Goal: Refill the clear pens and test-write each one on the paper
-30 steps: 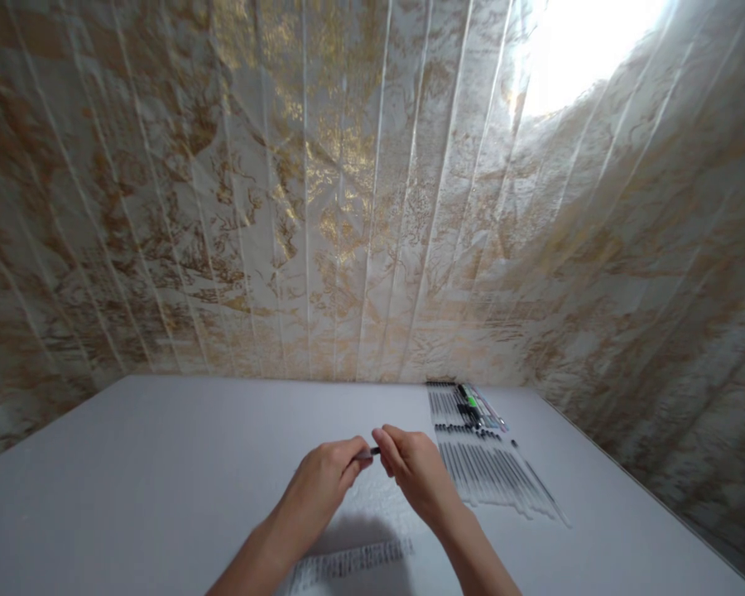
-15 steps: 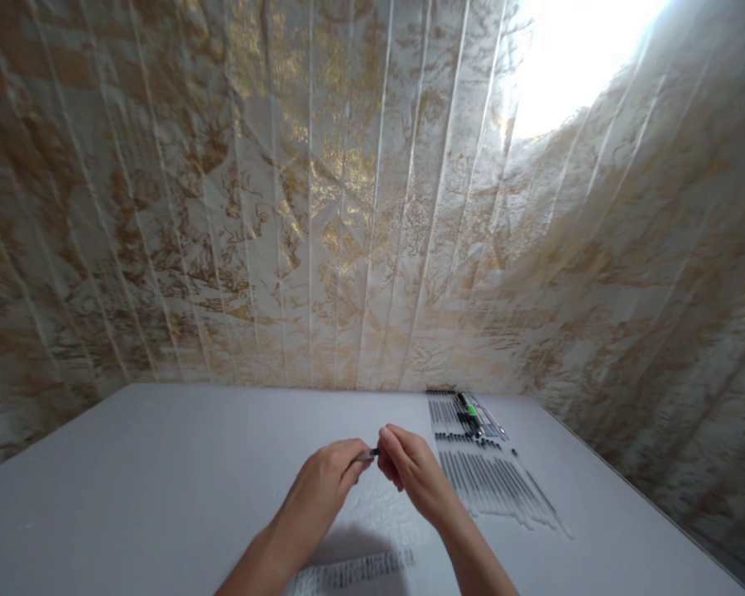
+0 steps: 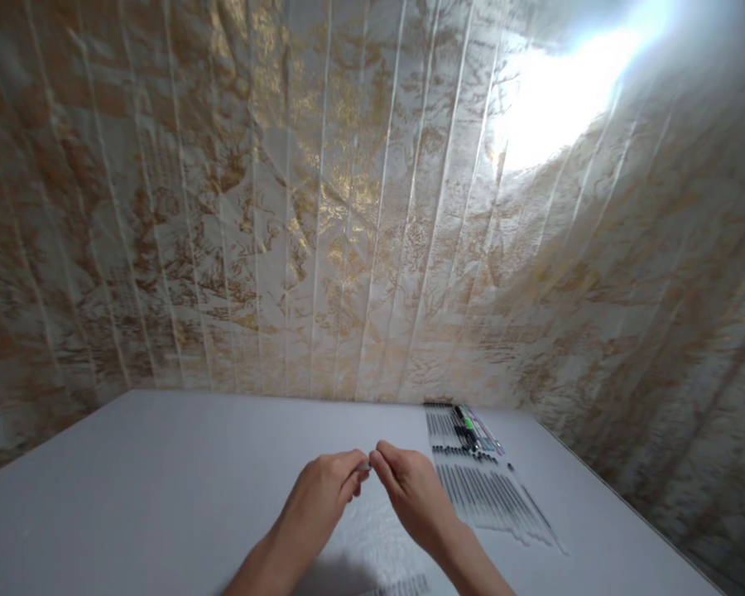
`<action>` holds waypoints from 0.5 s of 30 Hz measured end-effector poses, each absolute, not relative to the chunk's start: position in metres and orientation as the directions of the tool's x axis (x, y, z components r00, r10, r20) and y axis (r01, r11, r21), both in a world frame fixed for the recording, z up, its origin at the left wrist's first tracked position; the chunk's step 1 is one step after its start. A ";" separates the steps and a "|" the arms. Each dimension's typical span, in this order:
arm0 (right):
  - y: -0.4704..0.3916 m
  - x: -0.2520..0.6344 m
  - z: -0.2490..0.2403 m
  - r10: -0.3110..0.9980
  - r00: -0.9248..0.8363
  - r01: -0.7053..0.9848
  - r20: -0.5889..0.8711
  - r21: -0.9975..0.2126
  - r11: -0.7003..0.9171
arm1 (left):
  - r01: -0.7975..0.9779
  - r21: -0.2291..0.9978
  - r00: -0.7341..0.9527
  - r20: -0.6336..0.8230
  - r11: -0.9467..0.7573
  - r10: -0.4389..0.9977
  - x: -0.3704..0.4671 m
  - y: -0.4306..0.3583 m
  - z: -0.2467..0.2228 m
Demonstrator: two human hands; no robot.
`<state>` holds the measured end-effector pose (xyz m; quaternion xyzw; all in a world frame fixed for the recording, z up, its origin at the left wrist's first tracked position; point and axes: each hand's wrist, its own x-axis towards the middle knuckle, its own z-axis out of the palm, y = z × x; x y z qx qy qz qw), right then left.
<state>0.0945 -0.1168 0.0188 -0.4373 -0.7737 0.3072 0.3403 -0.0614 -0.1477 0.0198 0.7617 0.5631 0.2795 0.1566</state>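
Both my hands meet over the white table, fingertips almost touching. My left hand (image 3: 334, 480) is closed in a pinch around a slim pen (image 3: 364, 466), of which only a short pale piece with a dark end shows. My right hand (image 3: 406, 480) is closed at the dark end of that pen, its thumb on top and its other fingers curled. What lies inside the right fingers is mostly hidden. Beside my right hand lies a row of thin, clear-and-black pens (image 3: 487, 492), side by side on the table.
Behind that row lie more slim pens (image 3: 439, 424), with a black-and-green marker (image 3: 468, 423) and other pens near them. One long pen (image 3: 540, 511) lies apart at the right. A printed sheet (image 3: 403, 587) shows at the bottom edge. A patterned curtain (image 3: 341, 248) hangs behind the table (image 3: 161, 488).
My hands have come closer together, and less of the pen shows between them. The view has tilted slightly up, so the printed sheet has slid mostly out of the bottom.
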 end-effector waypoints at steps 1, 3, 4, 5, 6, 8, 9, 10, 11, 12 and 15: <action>-0.115 0.091 0.016 0.893 -0.388 0.452 0.228 -0.797 0.400 | 0.784 0.536 0.203 0.254 -0.313 0.946 -0.062 -0.148 0.021; -0.110 0.086 0.011 0.902 -0.410 0.407 0.138 -0.857 0.316 | 0.812 0.498 0.190 0.269 -0.305 0.944 -0.063 -0.148 0.023; -0.108 0.084 0.009 0.899 -0.428 0.379 0.087 -0.887 0.266 | 0.825 0.478 0.183 0.278 -0.301 0.943 -0.063 -0.148 0.024; -0.106 0.082 0.007 0.893 -0.448 0.348 0.042 -0.912 0.217 | 0.837 0.459 0.177 0.287 -0.297 0.941 -0.063 -0.147 0.024; -0.104 0.080 0.007 0.885 -0.465 0.316 0.009 -0.933 0.175 | 0.846 0.444 0.172 0.295 -0.294 0.940 -0.064 -0.147 0.025; -0.103 0.080 0.007 0.875 -0.484 0.244 -0.008 -0.962 0.126 | 0.857 0.424 0.167 0.307 -0.292 0.937 -0.065 -0.147 0.025; -0.102 0.080 0.008 0.874 -0.486 0.207 0.004 -0.971 0.120 | 0.858 0.421 0.163 0.317 -0.293 0.934 -0.065 -0.147 0.026; -0.102 0.081 0.009 0.876 -0.482 0.173 0.026 -0.977 0.125 | 0.856 0.419 0.158 0.342 -0.301 0.926 -0.066 -0.147 0.026; -0.102 0.082 0.009 0.878 -0.476 0.146 0.052 -0.980 0.137 | 0.852 0.415 0.152 0.385 -0.318 0.910 -0.067 -0.147 0.025; -0.102 0.083 0.010 0.881 -0.466 0.123 0.080 -0.980 0.154 | 0.847 0.405 0.147 0.443 -0.344 0.885 -0.068 -0.146 0.025; -0.111 0.081 0.009 0.855 -0.479 0.102 0.201 -0.954 0.281 | 0.832 0.333 0.157 0.624 -0.443 0.765 -0.065 -0.146 0.021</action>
